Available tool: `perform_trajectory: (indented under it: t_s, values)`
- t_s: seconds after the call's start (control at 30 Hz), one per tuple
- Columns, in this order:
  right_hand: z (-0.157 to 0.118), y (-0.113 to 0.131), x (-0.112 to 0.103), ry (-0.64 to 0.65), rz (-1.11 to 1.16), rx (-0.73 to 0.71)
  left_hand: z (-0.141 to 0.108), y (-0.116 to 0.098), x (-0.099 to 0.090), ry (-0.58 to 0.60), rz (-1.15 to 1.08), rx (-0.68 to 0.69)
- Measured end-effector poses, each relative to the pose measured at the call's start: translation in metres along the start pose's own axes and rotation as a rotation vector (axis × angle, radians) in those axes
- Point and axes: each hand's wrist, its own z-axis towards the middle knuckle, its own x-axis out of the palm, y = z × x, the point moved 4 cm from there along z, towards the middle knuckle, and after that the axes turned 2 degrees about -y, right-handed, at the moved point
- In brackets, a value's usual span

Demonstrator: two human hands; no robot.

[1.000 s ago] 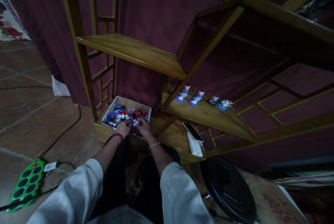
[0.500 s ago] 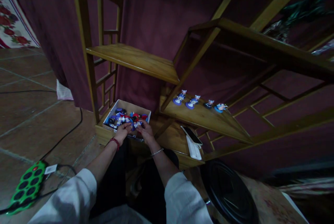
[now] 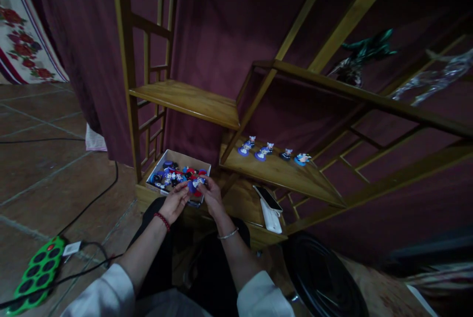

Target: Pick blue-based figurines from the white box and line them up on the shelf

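One figure (image 3: 197, 184) lies crosswise above the box (image 3: 188, 158), purple base toward the left hand (image 3: 175, 204), head toward the right hand (image 3: 213, 196), fingers of both pinching it.

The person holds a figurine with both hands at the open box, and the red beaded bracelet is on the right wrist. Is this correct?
No: the head view shows the red beaded bracelet on the left wrist. The left hand and right hand do hold the figurine at the open box.
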Motion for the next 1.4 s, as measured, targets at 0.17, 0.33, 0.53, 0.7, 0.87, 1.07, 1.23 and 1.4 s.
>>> perform_trajectory:
  t_s: [0.17, 0.33, 0.53, 0.7, 0.87, 1.07, 1.23, 1.4]
  values:
    - [-0.010, 0.028, -0.004, 0.004, 0.066, -0.054, -0.013, -0.013, 0.025, 0.075, -0.034, 0.010]
    - [-0.017, 0.043, -0.005, -0.010, 0.111, -0.052, -0.024, -0.021, 0.039, 0.085, -0.033, 0.015]
    - [-0.024, 0.049, -0.002, 0.002, 0.113, -0.066, -0.030, -0.028, 0.041, 0.062, 0.017, 0.006]
    - [-0.022, 0.051, 0.003, 0.008, 0.154, -0.056, -0.030, -0.036, 0.043, 0.055, 0.033, -0.011]
    - [-0.016, 0.049, 0.006, 0.026, 0.160, -0.027, -0.026, -0.041, 0.043, 0.065, 0.047, -0.005]
    - [-0.008, 0.042, 0.003, 0.015, 0.132, -0.011, -0.020, -0.039, 0.042, 0.059, 0.066, 0.006]
    - [-0.005, 0.037, 0.002, 0.018, 0.111, -0.017, -0.017, -0.038, 0.042, 0.028, 0.072, 0.005]
    - [-0.005, 0.033, 0.002, -0.005, 0.088, -0.025, -0.016, -0.038, 0.042, 0.005, 0.070, 0.001]
